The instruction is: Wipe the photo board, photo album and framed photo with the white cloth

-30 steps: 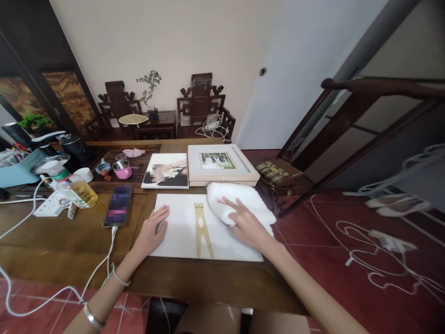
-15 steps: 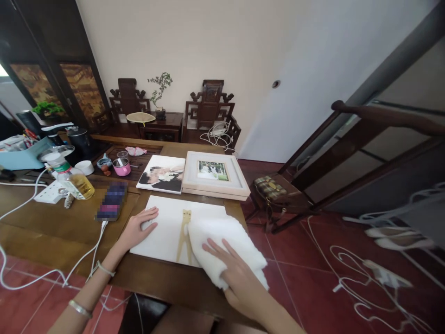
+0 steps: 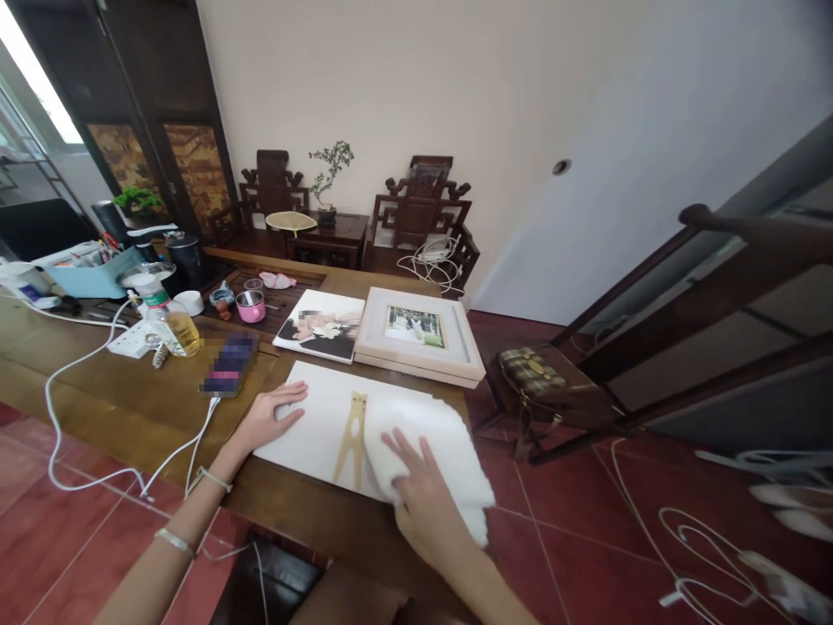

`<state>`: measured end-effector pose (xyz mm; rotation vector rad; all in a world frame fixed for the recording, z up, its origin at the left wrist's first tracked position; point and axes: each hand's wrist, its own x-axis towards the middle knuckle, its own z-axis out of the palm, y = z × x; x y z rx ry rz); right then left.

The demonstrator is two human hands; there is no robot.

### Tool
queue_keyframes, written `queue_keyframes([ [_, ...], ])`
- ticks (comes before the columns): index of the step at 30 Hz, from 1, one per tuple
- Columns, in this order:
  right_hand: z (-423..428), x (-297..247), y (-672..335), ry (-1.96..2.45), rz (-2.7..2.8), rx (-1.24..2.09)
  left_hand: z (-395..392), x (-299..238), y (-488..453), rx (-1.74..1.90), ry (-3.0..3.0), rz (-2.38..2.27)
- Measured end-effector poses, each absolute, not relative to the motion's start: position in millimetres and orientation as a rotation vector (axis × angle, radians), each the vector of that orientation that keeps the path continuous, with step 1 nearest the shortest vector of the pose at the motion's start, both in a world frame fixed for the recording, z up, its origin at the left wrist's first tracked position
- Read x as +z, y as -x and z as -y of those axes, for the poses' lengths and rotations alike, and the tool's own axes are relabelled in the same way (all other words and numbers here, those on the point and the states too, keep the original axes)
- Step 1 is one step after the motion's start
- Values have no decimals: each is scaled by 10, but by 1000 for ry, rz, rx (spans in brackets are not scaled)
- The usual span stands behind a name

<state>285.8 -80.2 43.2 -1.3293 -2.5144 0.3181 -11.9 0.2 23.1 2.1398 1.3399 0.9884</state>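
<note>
A flat white board (image 3: 325, 417) lies on the wooden table with a tan easel leg (image 3: 352, 443) on its face. My left hand (image 3: 270, 417) rests at the board's left edge, fingers stretched over the corner and thumb apart. On the board's right part a thick white towel (image 3: 449, 451) is spread, hanging past the table's edge. My right hand (image 3: 420, 490) lies on top of this towel with two fingers stretched out and spread; its other fingers are partly hidden.
Behind the board lie a photo panel (image 3: 318, 325) and a boxed framed picture (image 3: 420, 334). A phone (image 3: 229, 363) with a white cable, an oil bottle (image 3: 170, 325) and a pink cup (image 3: 251, 305) stand left. A chair (image 3: 625, 347) with a plaid bag is right.
The camera view has turned left, so the scene sits further right. My right hand has shifted slightly left relative to the board, still on the towel. My left hand stays at the board's edge.
</note>
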Motion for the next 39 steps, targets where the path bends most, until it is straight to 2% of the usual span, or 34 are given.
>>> queue_keyframes([
  [6, 1304, 187, -2900, 1142, 2510, 281, -29, 195, 151, 938, -2180, -1340],
  [12, 842, 351, -3025, 1074, 2541, 284, -76, 119, 201, 798, -2340, -1292],
  [19, 106, 573, -3016, 1308, 2567, 453, -127, 50, 202, 741, -2381, -1294],
  [30, 912, 523, -3136, 1025, 2719, 523, -96, 76, 187, 774, -2349, -1296],
  [39, 171, 371, -3188, 1187, 2586, 328, -51, 108, 179, 783, -2327, -1315],
])
